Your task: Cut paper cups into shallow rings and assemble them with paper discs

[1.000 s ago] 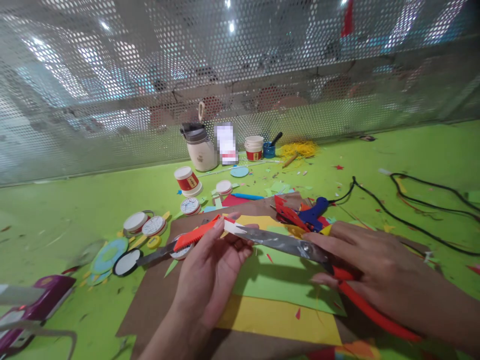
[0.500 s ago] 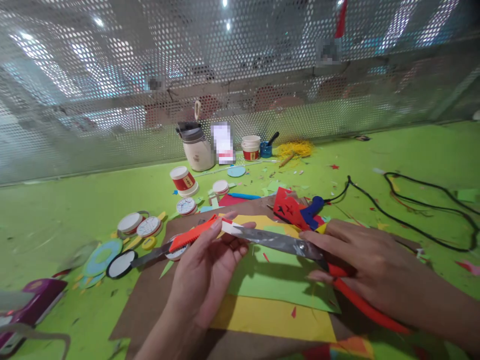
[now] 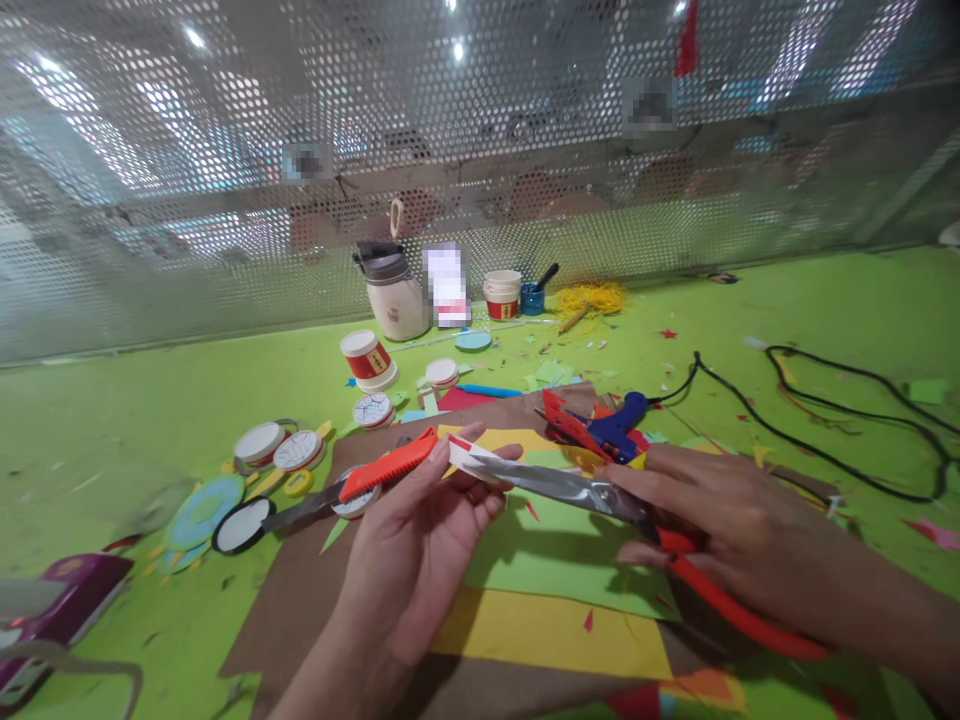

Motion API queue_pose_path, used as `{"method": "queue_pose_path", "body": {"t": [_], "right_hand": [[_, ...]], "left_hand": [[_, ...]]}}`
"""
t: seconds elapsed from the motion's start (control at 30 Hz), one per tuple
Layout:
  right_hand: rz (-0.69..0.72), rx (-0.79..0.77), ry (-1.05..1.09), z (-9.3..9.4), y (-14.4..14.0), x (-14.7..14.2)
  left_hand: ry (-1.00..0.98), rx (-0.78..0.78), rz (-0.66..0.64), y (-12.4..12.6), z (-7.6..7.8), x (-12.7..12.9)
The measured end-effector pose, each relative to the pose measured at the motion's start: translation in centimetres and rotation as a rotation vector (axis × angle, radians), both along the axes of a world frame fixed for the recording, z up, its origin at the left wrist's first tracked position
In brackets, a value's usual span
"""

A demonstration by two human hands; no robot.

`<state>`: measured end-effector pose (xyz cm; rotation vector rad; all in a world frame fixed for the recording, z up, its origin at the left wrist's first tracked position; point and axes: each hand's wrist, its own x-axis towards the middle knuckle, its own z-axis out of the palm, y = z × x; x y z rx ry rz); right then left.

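Note:
My left hand [image 3: 431, 545] pinches a small white and red strip of paper [image 3: 463, 450] between thumb and fingers. Scissors with red handles [image 3: 559, 483] are gripped by my right hand [image 3: 724, 530]. Their blades point left and meet the strip; whether they cut into it I cannot tell. An orange utility knife [image 3: 386, 468] shows beside my left thumb, its end partly hidden by the hand. Below the scissors lie a green sheet [image 3: 570, 560] and a yellow sheet [image 3: 555, 640] on brown board [image 3: 285, 610]. Beyond my right hand is a blue glue gun [image 3: 622, 425] with red paper [image 3: 566, 425] against it.
Round white lids [image 3: 300, 453] and paper discs [image 3: 204, 512] lie at left, near a purple device [image 3: 75, 600]. Farther back stand a red and white tub [image 3: 367, 360], a jug [image 3: 397, 300] and a phone [image 3: 446, 285]. A black cable [image 3: 840, 410] loops at right, before a mesh screen [image 3: 480, 200].
The red paper by the glue gun has tipped back, baring more of the gun. My left hand and the strip have shifted slightly right. The scissors have turned a little.

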<state>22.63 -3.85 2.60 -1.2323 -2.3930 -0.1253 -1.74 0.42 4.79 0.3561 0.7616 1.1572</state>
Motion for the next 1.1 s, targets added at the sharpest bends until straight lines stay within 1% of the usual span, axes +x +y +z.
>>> {"method": "queue_pose_path", "body": {"t": [0.07, 0.2, 0.47, 0.6, 0.8, 0.9, 1.1], "right_hand": [[0.006, 0.009, -0.003, 0.09, 0.08, -0.08], [0.018, -0.027, 0.006, 0.14, -0.03, -0.06], [0.001, -0.087, 0.04, -0.42, -0.43, 0.13], [-0.001, -0.132, 0.036, -0.55, -0.54, 0.22], [0.011, -0.097, 0.026, -0.09, -0.39, 0.3], [0.011, -0.116, 0.022, 0.09, -0.37, 0.34], [0.002, -0.079, 0.031, -0.08, -0.67, 0.33]], "left_hand": [[0.008, -0.004, 0.0, -0.17, -0.01, -0.04], [-0.005, 0.017, -0.012, -0.38, 0.08, -0.03], [-0.018, -0.007, -0.001, -0.31, 0.58, 0.27], [-0.036, 0.007, -0.013, -0.32, 0.79, 0.4], [0.0, -0.024, -0.013, -0.38, 0.54, 0.19], [0.016, -0.021, -0.001, -0.37, 0.44, 0.11], [0.014, -0.027, 0.013, -0.31, 0.59, 0.17]]}}
